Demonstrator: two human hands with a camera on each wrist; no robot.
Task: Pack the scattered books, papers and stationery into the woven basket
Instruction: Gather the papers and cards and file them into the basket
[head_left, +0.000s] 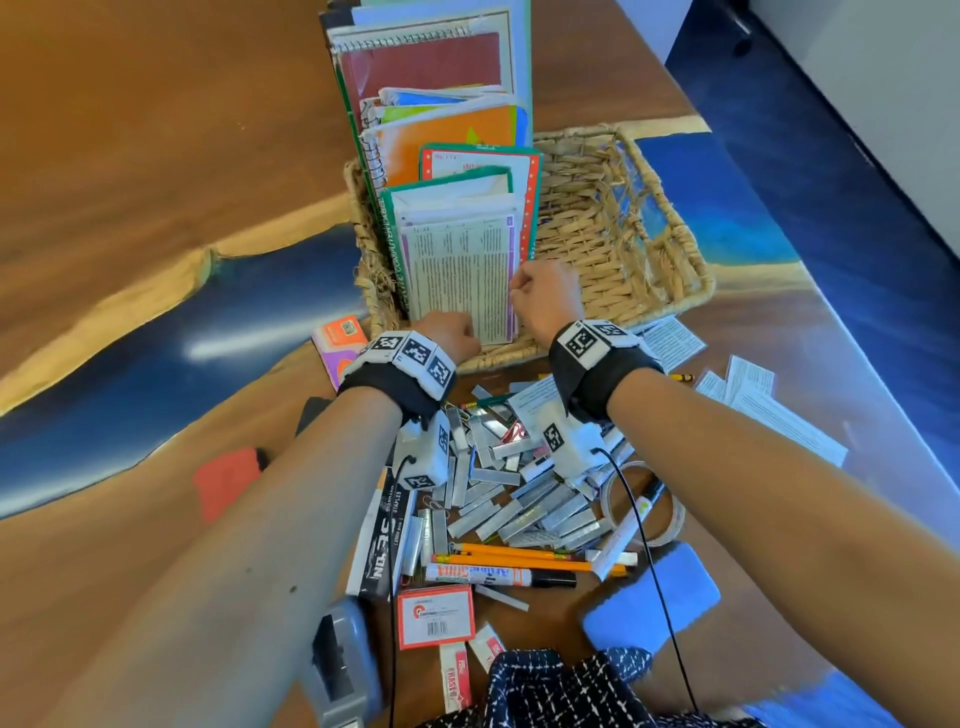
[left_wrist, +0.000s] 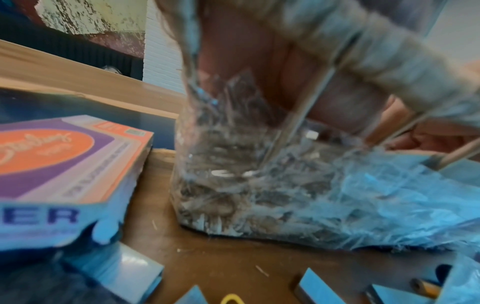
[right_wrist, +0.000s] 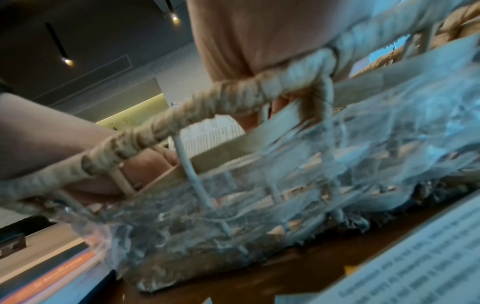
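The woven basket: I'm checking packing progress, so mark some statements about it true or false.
1. Notebooks stand upright in the woven basket. True.
2. The staple strips are inside the basket. False: they lie on the table in front of it.
3. Both hands are at the printed sheet. True: left hand, right hand.
4. The basket's right half is full. False: it shows bare weave.
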